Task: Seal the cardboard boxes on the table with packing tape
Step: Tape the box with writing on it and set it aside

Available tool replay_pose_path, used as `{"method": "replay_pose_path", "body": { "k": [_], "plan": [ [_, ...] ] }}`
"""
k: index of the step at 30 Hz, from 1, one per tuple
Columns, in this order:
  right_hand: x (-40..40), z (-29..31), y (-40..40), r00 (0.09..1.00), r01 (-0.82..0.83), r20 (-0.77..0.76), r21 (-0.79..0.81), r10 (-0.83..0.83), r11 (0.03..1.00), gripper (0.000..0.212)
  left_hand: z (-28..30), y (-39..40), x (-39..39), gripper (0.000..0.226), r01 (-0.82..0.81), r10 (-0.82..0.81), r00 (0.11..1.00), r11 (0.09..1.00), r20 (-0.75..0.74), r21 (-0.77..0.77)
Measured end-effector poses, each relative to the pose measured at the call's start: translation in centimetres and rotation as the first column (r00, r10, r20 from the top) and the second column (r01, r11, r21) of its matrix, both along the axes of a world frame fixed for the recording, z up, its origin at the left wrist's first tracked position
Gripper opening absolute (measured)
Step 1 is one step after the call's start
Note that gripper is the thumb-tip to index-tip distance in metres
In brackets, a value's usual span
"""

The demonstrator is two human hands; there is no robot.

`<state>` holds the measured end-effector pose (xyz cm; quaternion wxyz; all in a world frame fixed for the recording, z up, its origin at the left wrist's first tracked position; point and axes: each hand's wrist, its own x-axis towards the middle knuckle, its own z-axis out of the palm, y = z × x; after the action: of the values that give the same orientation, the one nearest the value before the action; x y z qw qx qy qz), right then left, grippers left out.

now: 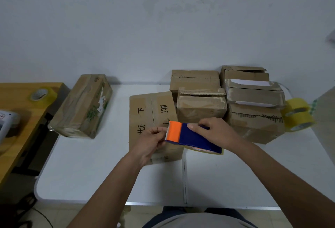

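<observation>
Your right hand [215,130] grips the blue body of the tape dispenser [192,137], while your left hand [151,141] pinches at its orange toothed end, both held just above the flat cardboard box [145,111] with black writing on the white surface [108,173]. Behind it, more cardboard boxes [226,97] sit stacked against the wall, with two yellow tape rolls [298,114] beside them on the right. Another box [81,106] stands apart to the left.
</observation>
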<state>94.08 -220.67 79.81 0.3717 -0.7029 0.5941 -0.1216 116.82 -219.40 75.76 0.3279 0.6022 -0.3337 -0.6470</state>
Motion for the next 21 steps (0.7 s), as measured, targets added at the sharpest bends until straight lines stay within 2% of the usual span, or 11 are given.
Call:
{"method": "replay_pose_path", "body": {
  "k": [5, 10, 17, 21],
  "plan": [
    [0.1, -0.3, 0.1, 0.997, -0.031, -0.065, -0.003, 0.031, 1.000, 0.069, -0.6, 0.6, -0.2, 0.019, -0.009, 0.016, 0.994, 0.998, 0.112, -0.066],
    [0.2, -0.3, -0.2, 0.990, -0.093, -0.109, -0.007, 0.092, 0.996, 0.055, -1.0, 0.9, 0.2, 0.017, -0.036, 0.048, 0.993, 0.993, 0.105, -0.112],
    [-1.7, -0.5, -1.3, 0.948, -0.171, -0.260, 0.061, 0.181, 0.983, 0.065, -1.9, 1.6, 5.9, 0.012, -0.276, 0.295, 0.942, 0.952, 0.161, -0.132],
    [-2.3, -1.3, -1.4, 0.926, -0.199, -0.311, 0.082, 0.215, 0.977, 0.066, -2.8, 3.1, 6.8, 0.012, -0.310, 0.317, 0.939, 0.948, 0.129, -0.077]
  ]
}}
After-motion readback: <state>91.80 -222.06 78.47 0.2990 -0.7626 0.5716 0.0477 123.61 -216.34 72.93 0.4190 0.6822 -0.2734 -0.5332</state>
